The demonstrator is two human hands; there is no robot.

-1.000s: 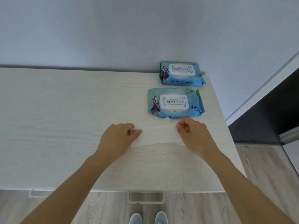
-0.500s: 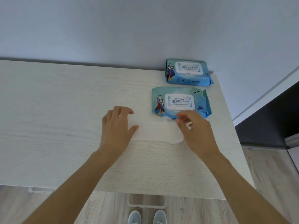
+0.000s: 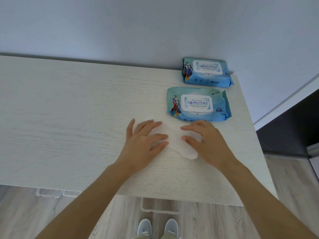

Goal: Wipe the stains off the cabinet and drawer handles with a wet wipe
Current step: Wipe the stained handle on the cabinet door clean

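Wipe: the thin white wet wipe (image 3: 174, 140) lies flat on the pale wood-grain table (image 3: 69, 118), just in front of the nearer blue wipe pack (image 3: 197, 104); its rounded lower corner shows between my wrists.
Left hand: my left hand (image 3: 143, 144) rests palm-down on the wipe's left part, fingers (image 3: 155, 125) straight and spread, pressing rather than gripping.
Right hand: my right hand (image 3: 207, 140) lies flat on the right part, fingers extended toward the left hand, nothing pinched.
Change: a second ago both hands pinched the wipe's ends and held it stretched; half a second ago the left had already flattened while the right still pinched. Now both are released onto it.
Meaning: I judge the wipe is being smoothed or folded into a pad before use; no wiping has begun.
Handles: the white bar handles (image 3: 160, 209) stick out below the table's front edge, untouched; whether they carry stains I cannot tell.
Spare: a second blue wipe pack (image 3: 206, 71) sits by the wall, its lid closed.
Next: I would gather the wipe and reach down to the handles.
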